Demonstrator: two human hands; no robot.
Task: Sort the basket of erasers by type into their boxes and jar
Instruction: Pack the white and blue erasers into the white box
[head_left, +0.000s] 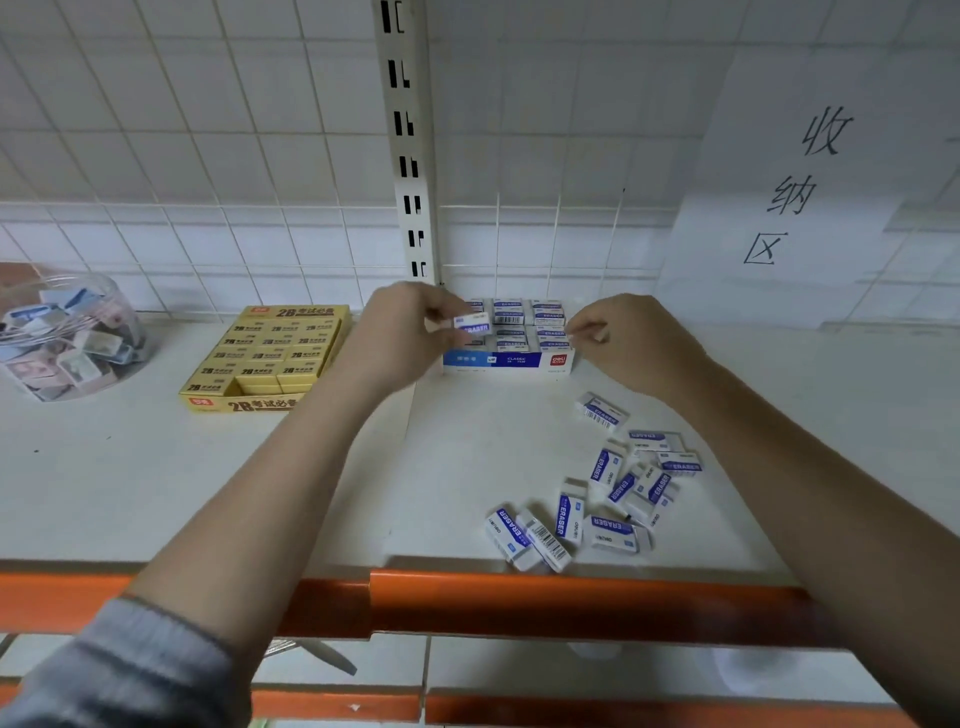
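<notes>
The left hand (410, 332) pinches one blue-and-white eraser (471, 323) between thumb and fingertips, holding it just above the left end of the blue-and-white box (506, 359). That box sits between the two hands and is partly filled with rows of matching erasers. The right hand (634, 343) is at the box's right edge with its fingers curled and thumb and forefinger brought together; whether something small is held between them cannot be told.

Nearer the person than the right hand, and below its wrist, a loose scatter of blue-and-white erasers (597, 493) lies on the white shelf (156, 467), some face up, some showing barcodes, a few overlapping. One of them lies a little apart, closest to the right hand.

Just to the left of the left hand stands the yellow box (265, 358), filled with rows of yellow erasers, with a small gap in its front row. Farther left, well apart from both hands, is the clear jar (67, 338), tipped toward the camera and holding mixed pale erasers.

Beyond the hands rises a wire grid back panel (208, 156) with a slotted upright post (408, 156). Up and to the right of the right hand hangs a paper sign (789, 187) with handwritten characters. An orange rail (519, 597) edges the shelf front under both forearms.
</notes>
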